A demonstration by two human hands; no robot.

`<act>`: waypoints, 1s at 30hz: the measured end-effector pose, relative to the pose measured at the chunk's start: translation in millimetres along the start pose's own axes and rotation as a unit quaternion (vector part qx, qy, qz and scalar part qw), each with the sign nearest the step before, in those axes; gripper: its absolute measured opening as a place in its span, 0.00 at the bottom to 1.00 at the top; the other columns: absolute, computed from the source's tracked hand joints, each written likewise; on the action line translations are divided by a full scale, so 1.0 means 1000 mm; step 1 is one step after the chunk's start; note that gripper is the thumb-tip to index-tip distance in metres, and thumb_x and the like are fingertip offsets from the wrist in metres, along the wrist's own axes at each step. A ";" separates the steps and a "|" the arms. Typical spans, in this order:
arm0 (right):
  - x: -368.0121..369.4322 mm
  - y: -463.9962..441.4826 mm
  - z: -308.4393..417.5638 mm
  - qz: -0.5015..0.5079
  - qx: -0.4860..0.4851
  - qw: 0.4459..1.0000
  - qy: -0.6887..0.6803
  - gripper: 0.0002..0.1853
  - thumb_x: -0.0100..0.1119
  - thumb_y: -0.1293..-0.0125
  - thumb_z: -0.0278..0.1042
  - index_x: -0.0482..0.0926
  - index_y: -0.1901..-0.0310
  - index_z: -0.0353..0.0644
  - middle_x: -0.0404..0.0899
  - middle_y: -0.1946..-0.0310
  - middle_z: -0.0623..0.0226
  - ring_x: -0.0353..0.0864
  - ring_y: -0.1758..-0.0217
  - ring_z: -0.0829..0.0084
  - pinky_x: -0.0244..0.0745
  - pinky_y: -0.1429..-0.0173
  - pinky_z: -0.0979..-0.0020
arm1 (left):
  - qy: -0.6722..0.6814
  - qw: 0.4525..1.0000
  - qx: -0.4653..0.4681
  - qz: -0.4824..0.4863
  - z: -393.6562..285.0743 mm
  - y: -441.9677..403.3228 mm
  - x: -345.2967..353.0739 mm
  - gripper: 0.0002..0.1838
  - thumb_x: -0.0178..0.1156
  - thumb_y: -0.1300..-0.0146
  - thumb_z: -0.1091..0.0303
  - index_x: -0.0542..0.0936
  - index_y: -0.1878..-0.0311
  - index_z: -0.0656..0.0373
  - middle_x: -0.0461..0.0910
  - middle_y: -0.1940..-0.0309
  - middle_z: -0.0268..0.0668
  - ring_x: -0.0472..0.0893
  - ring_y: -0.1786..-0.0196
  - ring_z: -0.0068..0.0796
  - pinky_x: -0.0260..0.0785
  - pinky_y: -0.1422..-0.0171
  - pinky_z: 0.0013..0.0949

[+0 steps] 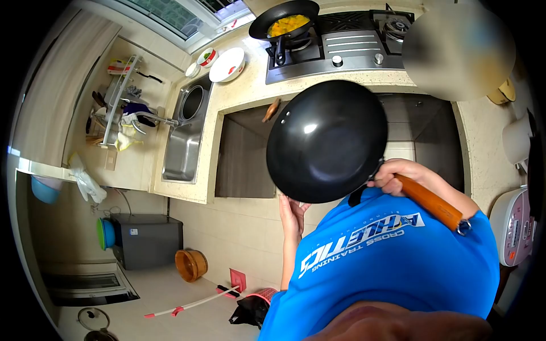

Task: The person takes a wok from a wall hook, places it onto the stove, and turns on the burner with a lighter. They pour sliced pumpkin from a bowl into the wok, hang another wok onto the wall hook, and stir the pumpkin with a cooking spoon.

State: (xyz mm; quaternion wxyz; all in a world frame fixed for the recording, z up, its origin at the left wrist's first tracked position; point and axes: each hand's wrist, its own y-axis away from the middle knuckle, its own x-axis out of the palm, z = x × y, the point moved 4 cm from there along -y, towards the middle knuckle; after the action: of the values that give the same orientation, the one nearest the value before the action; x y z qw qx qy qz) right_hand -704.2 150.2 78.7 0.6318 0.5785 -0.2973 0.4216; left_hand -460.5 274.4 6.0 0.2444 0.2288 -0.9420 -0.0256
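Observation:
A black wok [327,142] with a wooden handle [429,202] is held in front of my body, its dark inside facing up toward me. My right hand [393,175] is closed round the place where the handle meets the wok. At the near left edge of the wok, my left hand [293,211] supports the rim, with some of its fingers hidden behind the metal. Beyond, on the left burner, a black frying pan [310,17] holds yellow-orange food [288,25].
The gas stove [355,54] lies behind the wok. To its left stand a white bowl [227,65] and the sink [183,153]. A rice cooker [512,227] is at the right. On the floor are a wooden bucket [191,265] and a red dustpan [238,279].

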 end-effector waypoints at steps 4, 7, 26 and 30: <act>0.011 -0.041 -0.008 0.003 0.067 0.997 0.033 0.12 0.50 0.43 0.26 0.64 0.61 0.27 0.63 0.85 0.76 0.63 0.85 0.87 0.59 0.83 0.87 | 0.108 0.989 -0.097 -0.033 -0.006 0.028 -0.006 0.31 0.41 0.39 0.43 0.58 0.39 0.54 0.64 0.42 0.41 0.70 0.44 0.39 0.71 0.52 0.44; 0.013 -0.062 -0.016 -0.020 0.108 0.993 0.048 0.15 0.52 0.45 0.25 0.62 0.59 0.26 0.64 0.85 0.76 0.63 0.85 0.87 0.59 0.83 0.87 | 0.147 0.981 -0.114 -0.058 -0.001 0.046 -0.017 0.28 0.45 0.39 0.50 0.60 0.40 0.57 0.67 0.45 0.41 0.71 0.45 0.40 0.73 0.54 0.45; -0.012 -0.122 0.042 -0.043 0.149 0.901 0.405 0.21 0.44 0.41 0.47 0.76 0.70 0.34 0.76 0.75 0.68 0.73 0.73 0.77 0.69 0.62 0.74 | 0.250 0.935 -0.170 -0.187 0.035 0.051 -0.057 0.17 0.48 0.49 0.70 0.71 0.55 0.66 0.76 0.59 0.46 0.76 0.55 0.43 0.68 0.47 0.43; -0.016 -0.148 0.078 0.021 0.131 0.817 0.561 0.24 0.44 0.41 0.49 0.77 0.65 0.31 0.78 0.70 0.61 0.75 0.69 0.71 0.68 0.60 0.71 | 0.282 0.905 -0.229 -0.223 0.050 0.043 -0.085 0.16 0.48 0.49 0.70 0.71 0.56 0.67 0.77 0.60 0.46 0.77 0.57 0.43 0.68 0.47 0.43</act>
State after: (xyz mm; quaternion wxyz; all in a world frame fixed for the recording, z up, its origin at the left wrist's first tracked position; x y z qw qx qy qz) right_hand -573.3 74.0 5.7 0.5983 0.3128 0.1539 0.7214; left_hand -436.1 347.2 -69.1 0.5332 0.3679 -0.7268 -0.2285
